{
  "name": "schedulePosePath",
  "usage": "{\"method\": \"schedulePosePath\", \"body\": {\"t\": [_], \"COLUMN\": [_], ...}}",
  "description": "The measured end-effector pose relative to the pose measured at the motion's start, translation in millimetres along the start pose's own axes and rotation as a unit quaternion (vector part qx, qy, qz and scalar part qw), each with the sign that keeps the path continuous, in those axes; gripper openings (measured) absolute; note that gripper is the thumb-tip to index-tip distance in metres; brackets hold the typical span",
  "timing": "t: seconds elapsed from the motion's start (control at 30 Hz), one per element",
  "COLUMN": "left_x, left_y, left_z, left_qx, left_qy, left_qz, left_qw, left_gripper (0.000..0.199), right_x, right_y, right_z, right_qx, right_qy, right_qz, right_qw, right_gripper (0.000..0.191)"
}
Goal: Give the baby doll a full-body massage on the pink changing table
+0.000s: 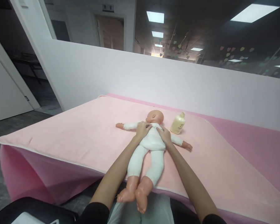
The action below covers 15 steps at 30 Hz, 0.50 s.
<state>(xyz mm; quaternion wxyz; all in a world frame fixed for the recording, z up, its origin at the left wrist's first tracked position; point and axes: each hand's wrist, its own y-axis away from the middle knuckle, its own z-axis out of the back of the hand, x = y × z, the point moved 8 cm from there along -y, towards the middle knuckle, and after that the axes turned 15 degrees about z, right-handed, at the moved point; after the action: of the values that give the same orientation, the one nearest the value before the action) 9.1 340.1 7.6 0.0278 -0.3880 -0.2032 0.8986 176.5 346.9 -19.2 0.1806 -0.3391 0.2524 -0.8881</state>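
Note:
A baby doll with a white cloth body lies on a pink blanket, its head toward the wall and turned to the left. Its arms stretch out to both sides, and its feet hang past the blanket's near edge. My left hand lies on the doll's left-side shoulder area, fingers spread over the upper back. On the right side of the upper back rests my right hand, its fingers also apart. Neither hand grips anything. A pale yellow bottle stands just beyond my right hand.
A white wall with glass above it runs behind the table. Pink cloth shows under the blanket at the right. A black chair with a white object on it is at the lower left. A door stands far left.

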Motion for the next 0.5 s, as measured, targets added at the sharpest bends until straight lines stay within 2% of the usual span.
{"method": "schedulePosePath", "body": {"t": [0.13,0.23,0.33,0.4,0.5], "left_x": [0.2,-2.2,1.9,10.2,25.4], "left_y": [-0.6,1.8,6.1,9.4,15.8], "left_z": [-0.2,3.7,14.7,19.3,24.6], "left_qx": [0.002,-0.024,-0.064,-0.045,0.012], "left_qy": [-0.005,-0.036,-0.101,-0.156,-0.216], "left_qz": [0.005,0.005,0.053,0.107,0.173], "left_qw": [1.0,0.999,0.991,0.981,0.961], "left_gripper": [0.02,0.02,0.03,0.042,0.059], "right_x": [-6.7,-4.6,-3.4,-4.3,-5.4], "right_y": [-7.8,-9.1,-6.1,-3.2,-0.6], "right_z": [-0.2,3.5,4.3,5.2,6.3], "right_qx": [0.019,0.006,-0.01,-0.025,-0.037], "right_qy": [-0.005,0.035,0.026,0.0,-0.025], "right_qz": [-0.051,-0.043,-0.027,-0.022,-0.016], "right_qw": [0.999,0.998,0.999,0.999,0.999], "right_gripper": [0.037,0.036,0.04,0.045,0.048]}}
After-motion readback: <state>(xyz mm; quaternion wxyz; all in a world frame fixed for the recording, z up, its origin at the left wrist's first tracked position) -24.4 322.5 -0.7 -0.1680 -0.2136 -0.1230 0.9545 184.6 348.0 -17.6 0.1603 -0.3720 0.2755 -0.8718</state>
